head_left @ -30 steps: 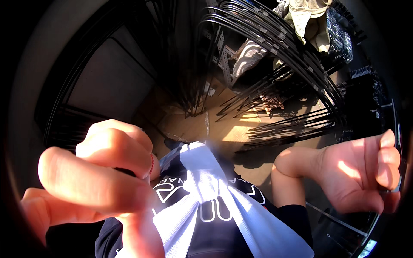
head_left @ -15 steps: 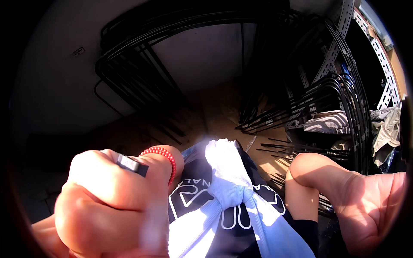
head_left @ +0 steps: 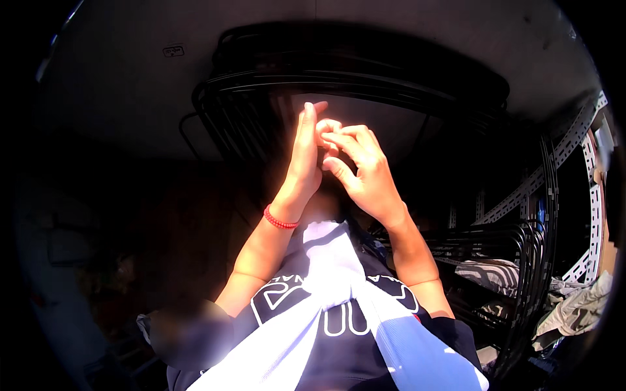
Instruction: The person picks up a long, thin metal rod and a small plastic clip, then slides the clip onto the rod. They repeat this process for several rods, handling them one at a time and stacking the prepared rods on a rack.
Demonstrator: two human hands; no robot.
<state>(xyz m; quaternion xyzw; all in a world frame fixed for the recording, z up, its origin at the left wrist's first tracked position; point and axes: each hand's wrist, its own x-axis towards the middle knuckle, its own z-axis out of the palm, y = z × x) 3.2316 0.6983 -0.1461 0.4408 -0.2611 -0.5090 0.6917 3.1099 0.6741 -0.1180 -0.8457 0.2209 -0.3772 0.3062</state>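
Both my hands are raised together in front of my chest, in strong sunlight. My left hand [head_left: 304, 146] stands upright with its fingers stretched up, and a red beaded bracelet [head_left: 280, 219] is round its wrist. Close against it, my right hand [head_left: 362, 166] has its fingers bent toward the left fingers and its thumb held apart. Some fingertips overlap between the two hands. No object shows in either hand. Below them are my dark shirt [head_left: 385, 274] with white lettering and a pale cloth [head_left: 336, 260] knotted over it.
Black bent metal tube frames [head_left: 306, 81] are stacked against the grey wall ahead. More black tubes [head_left: 521, 247] stand at the right, by a white perforated metal rack [head_left: 574, 137]. Crumpled grey cloth [head_left: 580, 313] lies at the lower right. The left side is dark.
My left hand was a fist near the view with a small grey-and-black block; my right lay palm up at the right. Both have come together ahead, and the block is no longer visible.
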